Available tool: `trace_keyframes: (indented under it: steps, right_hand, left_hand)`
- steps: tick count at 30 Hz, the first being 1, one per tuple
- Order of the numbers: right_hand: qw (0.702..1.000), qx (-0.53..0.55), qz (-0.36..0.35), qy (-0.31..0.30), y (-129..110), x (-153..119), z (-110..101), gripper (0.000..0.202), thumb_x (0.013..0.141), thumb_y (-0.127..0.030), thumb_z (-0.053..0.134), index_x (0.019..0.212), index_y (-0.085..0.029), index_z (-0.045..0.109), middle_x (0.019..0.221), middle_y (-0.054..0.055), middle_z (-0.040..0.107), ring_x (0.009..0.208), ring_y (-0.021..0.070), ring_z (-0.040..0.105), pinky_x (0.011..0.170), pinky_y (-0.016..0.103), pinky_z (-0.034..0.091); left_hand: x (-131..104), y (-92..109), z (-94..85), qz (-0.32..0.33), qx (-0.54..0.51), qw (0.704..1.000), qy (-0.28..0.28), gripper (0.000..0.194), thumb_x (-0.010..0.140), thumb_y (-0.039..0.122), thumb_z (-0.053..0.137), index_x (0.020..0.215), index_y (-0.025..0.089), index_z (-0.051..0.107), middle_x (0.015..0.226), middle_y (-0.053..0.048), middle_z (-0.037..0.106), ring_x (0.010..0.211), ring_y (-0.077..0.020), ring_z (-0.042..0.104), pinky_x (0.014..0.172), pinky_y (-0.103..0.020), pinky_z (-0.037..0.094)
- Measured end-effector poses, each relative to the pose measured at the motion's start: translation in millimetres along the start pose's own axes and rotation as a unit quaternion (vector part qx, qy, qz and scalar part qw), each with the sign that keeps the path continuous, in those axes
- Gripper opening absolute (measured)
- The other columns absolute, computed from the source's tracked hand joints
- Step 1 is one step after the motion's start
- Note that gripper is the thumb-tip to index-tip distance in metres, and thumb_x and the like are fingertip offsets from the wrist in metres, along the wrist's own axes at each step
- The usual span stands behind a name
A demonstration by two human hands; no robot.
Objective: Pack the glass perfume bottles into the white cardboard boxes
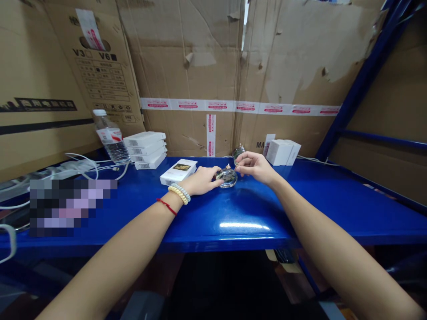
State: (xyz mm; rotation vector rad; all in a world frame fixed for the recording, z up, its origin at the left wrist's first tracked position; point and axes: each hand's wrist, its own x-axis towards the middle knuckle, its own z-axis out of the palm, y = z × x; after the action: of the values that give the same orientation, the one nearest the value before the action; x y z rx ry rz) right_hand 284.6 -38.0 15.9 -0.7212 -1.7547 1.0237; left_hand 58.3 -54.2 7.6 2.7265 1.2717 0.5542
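A rounded clear-glass perfume bottle (227,178) with a small pinkish-gold top stands on the blue table. My left hand (204,180) reaches it from the left, thumb in front and fingers behind, closed on its side. To the right of the bottle's top, my right hand (254,167) is closed in a pinch; whatever is between thumb and forefinger is too small to make out. A second glass bottle (238,151) stands farther back, partly covered by the right hand. Beside my left wrist lies a white box (178,171) with a dark picture on its upper face.
Stacked white boxes (146,149) and a water bottle (111,138) stand at the back left. More white boxes (283,152) are at the back right. White cables (90,164) cross the left side. Cardboard (187,80) walls the back, and a blue post (356,71) rises at right.
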Motion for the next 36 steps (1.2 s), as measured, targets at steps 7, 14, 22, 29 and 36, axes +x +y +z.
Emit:
trace_keyframes:
  steps: [7, 14, 22, 29, 36]
  right_hand:
    - [1.000, -0.012, -0.006, -0.010, 1, -1, 2, 0.031, 0.062, -0.032, 0.082, 0.080, -0.015, 0.065, 0.060, -0.001, 0.064, 0.052, 0.0096, 0.056, 0.049, 0.023, 0.043]
    - [1.000, -0.010, -0.006, -0.017, -2, 0, 4, 0.032, 0.063, -0.034, 0.081, 0.084, -0.015, 0.066, 0.065, 0.000, 0.067, 0.052, 0.0093, 0.056, 0.049, 0.023, 0.043]
    - [0.997, -0.062, -0.043, 0.036, 5, 2, 3, 0.028, 0.066, -0.036, 0.078, 0.085, -0.018, 0.069, 0.077, 0.003, 0.070, 0.064, 0.0134, 0.062, 0.066, 0.031, 0.052]
    - [0.995, -0.073, -0.045, 0.042, 8, 2, 3, 0.027, 0.065, -0.035, 0.079, 0.083, -0.018, 0.067, 0.079, 0.004, 0.070, 0.073, 0.0170, 0.065, 0.075, 0.035, 0.053]
    - [0.995, -0.087, -0.036, 0.040, 8, 2, 0, 0.029, 0.063, -0.037, 0.079, 0.081, -0.018, 0.065, 0.082, 0.005, 0.070, 0.075, 0.0174, 0.065, 0.075, 0.035, 0.053]
  left_hand:
    - [0, 1, -0.3, -0.001, -0.006, 1.000, -0.001, 0.035, 0.090, 0.043, 0.048, 0.112, 0.018, 0.058, 0.095, -0.007, 0.071, 0.084, -0.0219, 0.066, 0.075, -0.031, 0.044]
    - [-1, 1, -0.8, -0.001, -0.013, 1.000, -0.001, 0.035, 0.090, 0.044, 0.048, 0.111, 0.018, 0.058, 0.095, -0.007, 0.071, 0.085, -0.0221, 0.066, 0.076, -0.031, 0.045]
    - [-1, 10, 4.3, 0.002, -0.030, 0.999, 0.024, 0.035, 0.087, 0.047, 0.055, 0.106, 0.018, 0.062, 0.087, -0.006, 0.071, 0.077, -0.0204, 0.066, 0.068, -0.029, 0.044]
    - [2, 21, 13.7, -0.022, -0.034, 0.998, 0.047, 0.040, 0.081, 0.054, 0.062, 0.096, 0.018, 0.064, 0.075, -0.003, 0.069, 0.067, -0.0190, 0.063, 0.060, -0.028, 0.038]
    - [2, 28, 13.8, -0.046, -0.017, 0.997, 0.062, 0.042, 0.077, 0.057, 0.066, 0.087, 0.017, 0.063, 0.071, -0.004, 0.069, 0.067, -0.0194, 0.065, 0.059, -0.027, 0.039]
